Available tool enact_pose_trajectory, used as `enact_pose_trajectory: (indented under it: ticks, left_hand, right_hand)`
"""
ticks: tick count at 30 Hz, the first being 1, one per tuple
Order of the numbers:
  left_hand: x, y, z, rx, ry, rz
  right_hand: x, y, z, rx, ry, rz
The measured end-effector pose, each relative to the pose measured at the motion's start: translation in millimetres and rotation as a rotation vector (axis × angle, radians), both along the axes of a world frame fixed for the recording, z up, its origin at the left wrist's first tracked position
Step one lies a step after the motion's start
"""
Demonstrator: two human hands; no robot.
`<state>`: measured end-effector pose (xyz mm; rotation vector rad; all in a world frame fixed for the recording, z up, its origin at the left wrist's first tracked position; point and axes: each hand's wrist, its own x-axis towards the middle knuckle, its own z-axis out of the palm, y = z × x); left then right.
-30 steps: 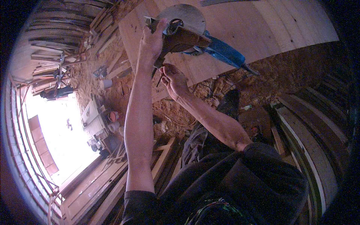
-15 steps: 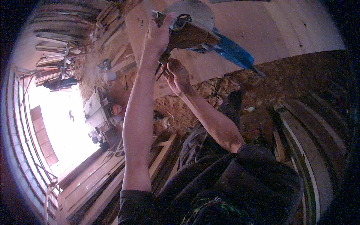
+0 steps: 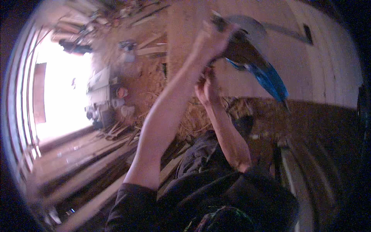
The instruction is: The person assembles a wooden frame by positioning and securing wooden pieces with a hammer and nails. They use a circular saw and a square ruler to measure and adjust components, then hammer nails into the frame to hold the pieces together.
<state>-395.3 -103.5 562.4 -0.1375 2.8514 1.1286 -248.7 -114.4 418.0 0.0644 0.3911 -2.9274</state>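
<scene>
A blue circular saw with a round grey blade rests tilted over a broad pale board. Its blue handle points toward the lower right. My left hand grips the saw by its far left end, next to the blade; motion blur softens the fingers. Just below, my right hand is closed with the fingertips pressed together near the saw's left underside. Something small and dark sits at those fingertips, partly hidden by the left wrist, and I cannot make out what it is.
A dark flat L-shaped piece lies on the board beyond the saw. Sawdust and scraps cover the brown floor. Long planks are stacked at lower left, more timber stands at right. A bright doorway opens at left.
The view has turned, so saw, board and both hands appear farther right. The L-shaped piece has come into view. My left hand stays on the saw, my right hand stays just below it.
</scene>
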Motion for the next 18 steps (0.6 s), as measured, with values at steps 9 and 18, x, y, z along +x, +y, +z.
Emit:
enact_pose_trajectory:
  ticks: [9, 18]
  left_hand:
    - [16.2, 8.6, -4.6, -0.100, 0.103, 0.123]
    - [24.0, -5.8, -7.1, 0.002, 0.063, 0.093]
  right_hand:
    - [2.4, 20.5, -35.9, 0.285, -0.124, 0.160]
    - [-5.6, 21.6, -41.8, 0.405, -0.104, 0.282]
